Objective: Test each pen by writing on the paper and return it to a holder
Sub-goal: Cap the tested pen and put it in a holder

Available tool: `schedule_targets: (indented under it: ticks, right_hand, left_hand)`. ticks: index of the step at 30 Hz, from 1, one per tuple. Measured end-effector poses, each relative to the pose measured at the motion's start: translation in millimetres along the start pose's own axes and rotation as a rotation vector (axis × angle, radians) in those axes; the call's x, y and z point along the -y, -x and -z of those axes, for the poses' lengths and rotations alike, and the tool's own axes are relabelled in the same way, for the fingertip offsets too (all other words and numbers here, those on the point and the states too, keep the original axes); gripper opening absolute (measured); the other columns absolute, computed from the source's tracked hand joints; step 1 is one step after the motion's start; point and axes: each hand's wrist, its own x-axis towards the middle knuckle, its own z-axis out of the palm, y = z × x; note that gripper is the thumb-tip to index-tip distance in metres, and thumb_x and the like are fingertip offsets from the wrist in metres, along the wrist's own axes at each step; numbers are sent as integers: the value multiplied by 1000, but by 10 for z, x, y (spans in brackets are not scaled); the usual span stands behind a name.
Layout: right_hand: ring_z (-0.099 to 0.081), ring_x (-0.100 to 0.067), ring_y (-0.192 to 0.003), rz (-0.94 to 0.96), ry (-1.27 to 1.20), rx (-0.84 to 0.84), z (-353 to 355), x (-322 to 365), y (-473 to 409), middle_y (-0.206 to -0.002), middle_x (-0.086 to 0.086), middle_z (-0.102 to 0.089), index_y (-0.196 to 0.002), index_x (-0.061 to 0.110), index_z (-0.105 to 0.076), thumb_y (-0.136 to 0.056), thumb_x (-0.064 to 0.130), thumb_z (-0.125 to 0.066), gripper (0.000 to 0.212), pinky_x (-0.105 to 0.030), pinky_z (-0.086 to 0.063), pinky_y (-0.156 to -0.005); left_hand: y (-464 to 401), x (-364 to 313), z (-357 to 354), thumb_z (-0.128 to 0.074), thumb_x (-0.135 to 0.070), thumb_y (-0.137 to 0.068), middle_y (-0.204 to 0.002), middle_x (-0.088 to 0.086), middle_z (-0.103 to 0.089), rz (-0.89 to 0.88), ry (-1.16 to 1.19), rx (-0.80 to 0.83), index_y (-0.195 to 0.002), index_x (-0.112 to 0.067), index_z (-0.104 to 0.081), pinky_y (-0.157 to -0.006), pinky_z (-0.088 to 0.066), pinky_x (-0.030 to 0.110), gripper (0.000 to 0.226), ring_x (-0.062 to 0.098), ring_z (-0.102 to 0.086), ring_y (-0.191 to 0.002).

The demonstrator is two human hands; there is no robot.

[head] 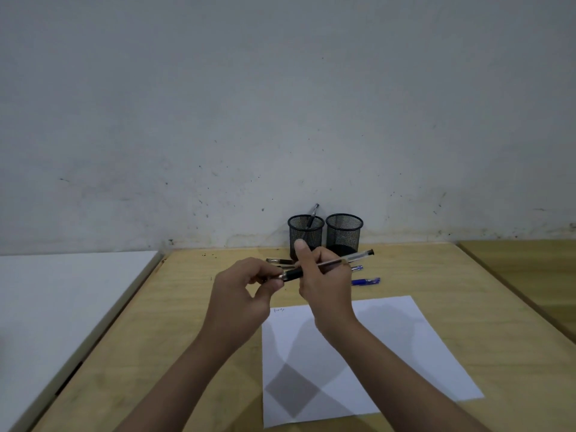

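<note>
Plenty tucked out of sight on this desk.

The right hand (324,275) covered the middle of the held pen (330,262), and the left hand (246,285) hid its tip. Loose pens (364,281) behind the hands showed only in bits. The scribble (279,310) on the paper (374,353) was too small to read. Both forearms ran off the bottom edge; the white board (62,307) ran off the left edge.

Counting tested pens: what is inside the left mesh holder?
One pen leans inside the left mesh holder, its end above the rim. The right hand covers the holder's base.
</note>
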Motion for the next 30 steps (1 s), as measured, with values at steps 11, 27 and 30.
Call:
schedule_targets:
  ticks: [11, 27, 30]
  right_hand:
    - [-46, -7, -41, 118, 415, 22, 268, 10, -38, -35, 7, -44, -44, 17, -44, -78, 31, -75, 48, -17, -35, -47]
    - [-66, -12, -67, 359, 590, 143, 533, 27, -1177, -81, 5, -63, -138, 26, -40, -84, 5, -66, 64, -22, -53, -64]
    - [-72, -18, -71, 321, 406, 44, 524, 80, -1555, -85, -4, -65, -133, 31, -34, -86, 4, -63, 61, -31, -59, -66]
  left_hand:
    - [-177, 106, -74, -71, -2, -74, -75, -6, -67, 32, -163, -44, -78, -14, -68, -68, -38, 2, 14, 5, -59, -75]
    - [-809, 446, -511, -66, -22, -82, -111, -1, -63, 83, -96, 17, -125, -14, -50, -83, -42, 19, 46, 9, -58, -104]
    - [-1002, 680, -716, -63, -27, -84, -125, 7, -59, 108, -194, 70, -127, -10, -49, -91, -39, 23, 48, 17, -54, -115]
